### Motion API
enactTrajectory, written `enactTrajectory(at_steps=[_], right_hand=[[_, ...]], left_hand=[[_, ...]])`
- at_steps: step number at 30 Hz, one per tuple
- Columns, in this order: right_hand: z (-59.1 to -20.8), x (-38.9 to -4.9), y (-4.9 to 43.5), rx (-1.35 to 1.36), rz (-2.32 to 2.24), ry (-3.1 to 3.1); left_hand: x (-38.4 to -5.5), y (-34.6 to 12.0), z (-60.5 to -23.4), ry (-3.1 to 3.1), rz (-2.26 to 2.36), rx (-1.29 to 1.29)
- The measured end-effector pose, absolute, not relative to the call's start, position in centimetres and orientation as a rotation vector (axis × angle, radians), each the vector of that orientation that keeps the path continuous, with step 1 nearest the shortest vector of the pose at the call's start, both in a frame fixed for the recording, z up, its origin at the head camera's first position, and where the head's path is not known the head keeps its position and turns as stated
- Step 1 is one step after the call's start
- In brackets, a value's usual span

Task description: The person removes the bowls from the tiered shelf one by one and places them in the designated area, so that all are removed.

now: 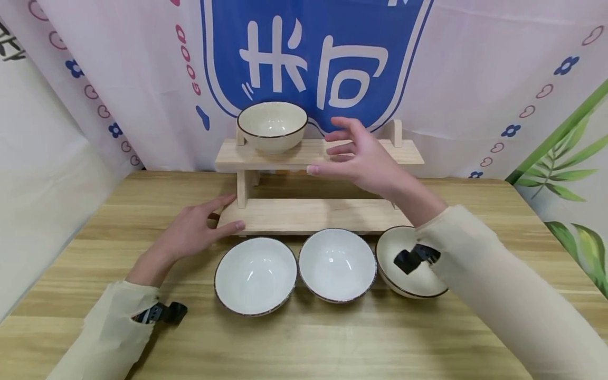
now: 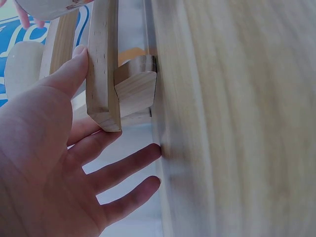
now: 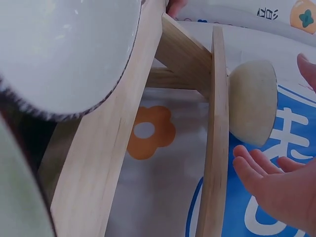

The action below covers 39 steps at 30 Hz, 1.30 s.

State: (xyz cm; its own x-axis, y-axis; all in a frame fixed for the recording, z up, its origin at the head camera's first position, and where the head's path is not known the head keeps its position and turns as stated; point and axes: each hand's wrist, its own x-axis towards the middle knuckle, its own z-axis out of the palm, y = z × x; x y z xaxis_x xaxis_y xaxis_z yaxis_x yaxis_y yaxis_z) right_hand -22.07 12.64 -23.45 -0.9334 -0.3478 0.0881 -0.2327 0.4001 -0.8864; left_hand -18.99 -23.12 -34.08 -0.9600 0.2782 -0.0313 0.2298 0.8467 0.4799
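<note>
- While the left hand [image 1: 197,229] rests flat on the table [image 1: 304,327] in the left middle of the head view, its straight fingers touch the left end of the wooden rack [image 1: 313,214] and hold nothing.
- Up in the middle of the frame, the right hand [image 1: 358,155] hangs in the air with fingers spread. It holds nothing too.
- The cream bowl [image 1: 272,125] sits on the rack's top shelf, just left of the right hand and close to it. That hand is much nearer to it than the left one.
- The rack's long side runs left to right across the picture.
- Three more bowls stand in a row along the front of the rack: a white bowl [image 1: 255,275], a middle bowl [image 1: 337,264] and a right bowl [image 1: 404,274].
- The right sleeve [image 1: 499,295] covers part of the right bowl.
- The wrist views are very close, so only parts of the rack and bowls show there.
</note>
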Motion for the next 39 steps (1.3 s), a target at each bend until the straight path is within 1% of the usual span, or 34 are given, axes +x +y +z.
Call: enactTrajectory(at_steps=[4,9,17,29,39], right_hand=[[-23.7,-23.2,11.1,-0.538,-1.581,2.517],[-24.0,-24.6,9.7,-0.488,-1.6,2.503],[-23.7,-26.5,7.3,-0.46,-1.637,2.512],[-23.3,-27.7,4.7,-0.357,-1.642,2.531],[-22.9,-27.5,2.7,-0.247,-1.657,2.596]], left_hand=[[-19.0,-23.1,-34.1,2.924,0.745,0.404],[-19.0,-23.1,-34.1,2.918,0.75,0.401],[-19.0,-23.2,-34.0,2.929,0.735,0.4],[-18.9,-23.2,-34.2,2.938,0.741,0.41],[-18.9,-23.1,-34.2,2.934,0.747,0.409]])
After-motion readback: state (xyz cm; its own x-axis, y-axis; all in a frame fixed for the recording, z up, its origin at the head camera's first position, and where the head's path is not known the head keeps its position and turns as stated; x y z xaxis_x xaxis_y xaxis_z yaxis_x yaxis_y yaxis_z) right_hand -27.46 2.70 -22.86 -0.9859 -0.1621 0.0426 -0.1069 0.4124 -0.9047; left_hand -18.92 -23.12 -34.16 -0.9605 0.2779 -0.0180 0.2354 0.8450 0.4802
